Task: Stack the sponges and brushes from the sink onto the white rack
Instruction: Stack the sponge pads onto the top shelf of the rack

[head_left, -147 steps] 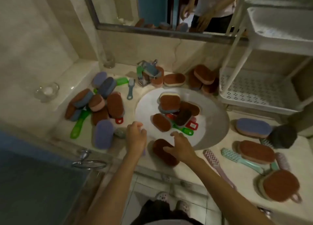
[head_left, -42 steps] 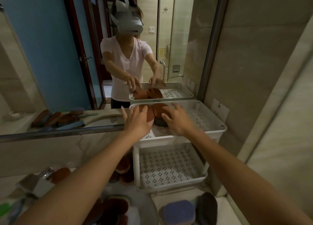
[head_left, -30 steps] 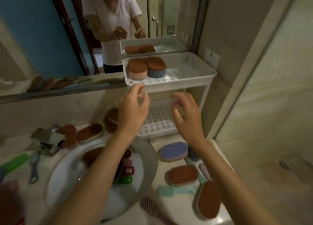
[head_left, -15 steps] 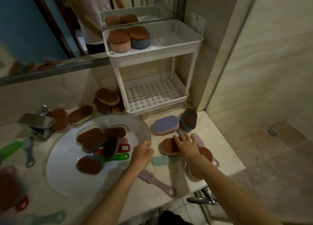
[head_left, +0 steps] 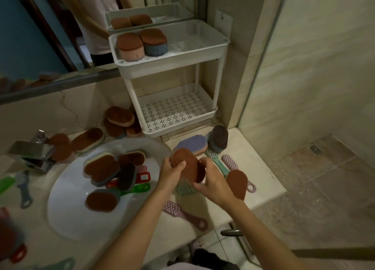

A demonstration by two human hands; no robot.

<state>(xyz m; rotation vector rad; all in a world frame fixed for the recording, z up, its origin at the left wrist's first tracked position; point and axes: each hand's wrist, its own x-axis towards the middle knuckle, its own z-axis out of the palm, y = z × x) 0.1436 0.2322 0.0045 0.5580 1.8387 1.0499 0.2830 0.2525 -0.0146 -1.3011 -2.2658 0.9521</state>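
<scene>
Step in hand: a judgement from the frame, the person is lifting one brown-topped sponge (head_left: 188, 165) off the counter (head_left: 253, 160) to carry it up to the white rack (head_left: 170, 64).
Left hand (head_left: 169, 173): closed on the near-left end of that sponge, thumb across its brown face.
Right hand (head_left: 213, 185): fingers curled around the sponge's right edge from below; both hands share the one sponge.
Where the sponge is: raised just above the counter, tilted, between the sink (head_left: 67, 215) and the brushes lying to its right.
Rack top shelf: two sponges stand side by side at the left end, a pink-bodied sponge (head_left: 130, 47) and a blue-bodied sponge (head_left: 155, 42); the right part of the shelf is bare.
Rack lower shelf (head_left: 174, 110): nothing on it.
Sink contents: several sponges and red and green handled brushes remain in a loose pile (head_left: 115, 172).
Doing it well: likely best to hold the sponge level, brown face up, and set it square on one of the two shelved sponges so the stack stands straight, or beside them on the bare part.
Watch for: the shelf wall must be cleared on the way in, and a skewed placement could topple the neighbours.
Remaining: by the look of it most of the work, as many pieces lie around the basin.
</scene>
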